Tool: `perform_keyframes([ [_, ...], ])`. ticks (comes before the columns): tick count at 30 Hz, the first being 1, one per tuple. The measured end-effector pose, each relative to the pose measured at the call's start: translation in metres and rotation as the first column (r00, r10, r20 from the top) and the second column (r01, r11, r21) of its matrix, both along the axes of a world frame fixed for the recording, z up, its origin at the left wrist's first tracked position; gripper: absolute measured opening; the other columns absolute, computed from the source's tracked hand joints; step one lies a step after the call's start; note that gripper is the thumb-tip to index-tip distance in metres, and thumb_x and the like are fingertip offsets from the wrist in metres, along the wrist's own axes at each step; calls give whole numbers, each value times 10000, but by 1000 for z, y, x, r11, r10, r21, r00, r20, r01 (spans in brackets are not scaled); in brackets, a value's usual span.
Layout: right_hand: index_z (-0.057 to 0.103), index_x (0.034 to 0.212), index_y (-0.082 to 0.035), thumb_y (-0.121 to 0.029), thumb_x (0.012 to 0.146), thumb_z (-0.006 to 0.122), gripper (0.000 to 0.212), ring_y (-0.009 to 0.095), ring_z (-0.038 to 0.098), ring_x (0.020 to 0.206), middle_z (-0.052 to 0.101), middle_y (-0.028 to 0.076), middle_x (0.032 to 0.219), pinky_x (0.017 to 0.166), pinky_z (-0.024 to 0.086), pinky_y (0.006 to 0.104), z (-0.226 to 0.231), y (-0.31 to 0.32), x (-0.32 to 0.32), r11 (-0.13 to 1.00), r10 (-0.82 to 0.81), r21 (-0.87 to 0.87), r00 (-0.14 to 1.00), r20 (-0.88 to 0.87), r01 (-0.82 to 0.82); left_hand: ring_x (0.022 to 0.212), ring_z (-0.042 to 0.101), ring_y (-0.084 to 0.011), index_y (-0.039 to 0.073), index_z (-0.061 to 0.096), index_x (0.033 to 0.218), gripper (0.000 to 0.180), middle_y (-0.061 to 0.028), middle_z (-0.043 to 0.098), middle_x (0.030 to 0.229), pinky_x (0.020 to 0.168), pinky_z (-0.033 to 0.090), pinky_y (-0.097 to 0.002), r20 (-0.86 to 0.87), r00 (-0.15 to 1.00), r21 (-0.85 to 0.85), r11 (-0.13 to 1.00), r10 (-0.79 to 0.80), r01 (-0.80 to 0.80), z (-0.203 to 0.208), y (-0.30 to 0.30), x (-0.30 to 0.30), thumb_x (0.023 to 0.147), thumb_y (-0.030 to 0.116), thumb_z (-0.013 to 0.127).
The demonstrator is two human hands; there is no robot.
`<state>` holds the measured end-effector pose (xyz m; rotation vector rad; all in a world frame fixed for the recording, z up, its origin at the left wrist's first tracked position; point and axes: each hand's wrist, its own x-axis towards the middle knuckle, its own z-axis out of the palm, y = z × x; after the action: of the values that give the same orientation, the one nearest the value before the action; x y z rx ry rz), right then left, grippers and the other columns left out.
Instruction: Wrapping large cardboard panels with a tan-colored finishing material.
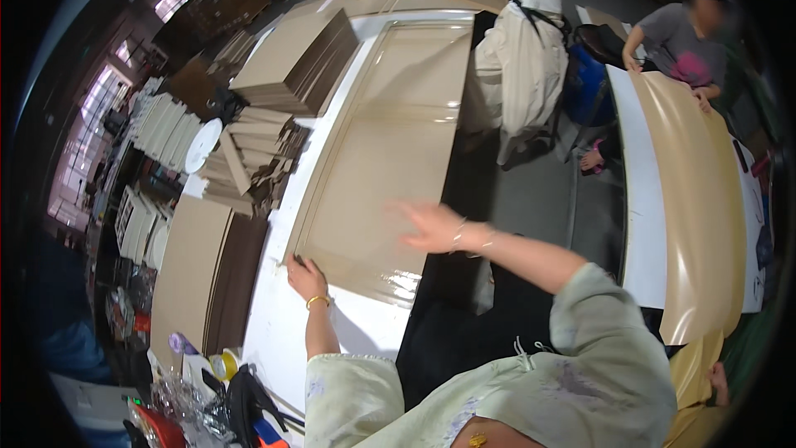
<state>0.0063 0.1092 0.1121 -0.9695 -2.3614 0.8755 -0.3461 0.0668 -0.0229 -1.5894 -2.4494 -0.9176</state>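
Observation:
A long tan board [390, 174] under a glossy clear plastic film lies on the white table [264, 282] in front of me. My left hand [308, 280], with a yellow bangle at the wrist, is at the board's near left corner. Its fingers are closed on something small and dark, too small to make out. Above the near right part of the board is my right hand [435, 228], blurred by motion. Its fingers look stretched out and apart, and I see nothing in them.
Stacked brown boards [294, 62] and cardboard strips [236, 158] line the table's left side, with another board stack [195, 270] nearer. Tape [224, 363] and plastic bags lie at lower left. A wrapped white bundle [522, 58] stands beyond the table. Another person [684, 41] handles a tan sheet [692, 199] at right.

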Motion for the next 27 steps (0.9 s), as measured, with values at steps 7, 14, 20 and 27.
perform_keyframes([
  [7,594,969,-219,-301,666,694,329,288,605,874,598,77,1081,873,422,499,232,-127,24,673,136,720,929,-345,169,1139,465,-331,-28,422,1242,444,-194,503,1220,995,307,-422,10,999,6,999,35,-35,2,-8,-8,865,191,503],
  [14,528,1071,-278,-218,875,460,217,212,629,764,630,-30,992,760,480,399,242,-142,23,581,106,777,924,-367,242,1141,465,-331,-20,422,1243,440,-186,507,1218,996,309,-418,29,1000,23,1000,9,-10,11,-1,10,863,186,504],
  [20,514,1094,-276,-181,877,465,242,209,629,777,601,-98,1032,732,492,388,236,-141,30,472,199,879,964,-179,66,1150,458,-330,-25,424,1242,440,-189,497,1232,998,308,-419,-17,999,17,999,28,-27,-1,-3,-7,865,189,501],
  [27,492,1199,-276,-171,706,647,528,239,554,1013,542,62,1165,904,417,421,147,-68,-4,577,107,788,977,186,-214,1133,470,-333,-25,434,1237,446,-189,515,1207,984,320,-421,-36,998,38,998,51,-49,-16,-4,-21,847,173,525],
])
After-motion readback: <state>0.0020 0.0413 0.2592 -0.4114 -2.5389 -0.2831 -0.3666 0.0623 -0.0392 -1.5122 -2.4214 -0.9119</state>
